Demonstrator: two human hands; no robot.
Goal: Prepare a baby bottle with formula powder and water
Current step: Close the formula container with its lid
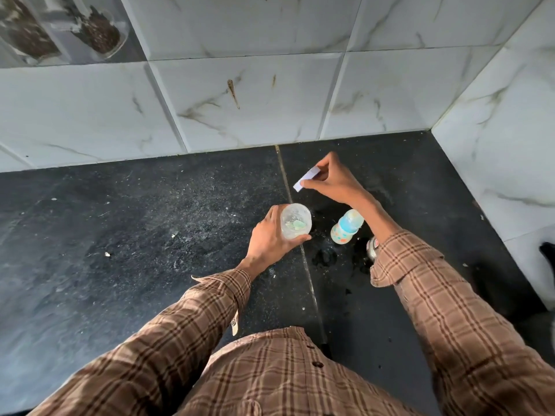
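Nearest the camera is a brown plaid shirt (270,376), with both sleeves reaching out over a dark speckled counter (120,235). A pale seam (303,253) runs across the stone between the two arms.

The left hand (270,238) wraps around an open clear bottle (295,221) that stands upright on the counter right at the seam — fingers curled round its left side, thumb pressed against the near wall. Its mouth is uncovered, and pale, greenish bits show through the clear bottom; what they are cannot be told.

Just to the right, apart from the bottle, the blue nipple cap (347,226) lies tipped on the counter, its lower band white with coloured spots, partly under the right forearm. Near the right cuff a small metal can (372,249) peeks out, mostly hidden by the sleeve. Dark wet patches (326,256) mark the stone around there.

Farther back, the right hand (333,183) is raised above the counter, thumb and fingertips pinching a small white packet (307,178) that slants down to the left — its low end is beyond the bottle's mouth, not over it.

Behind, white marbled tiles (240,94) form the wall and the right-hand corner, and glass jars (99,31) with dark contents show at top left.
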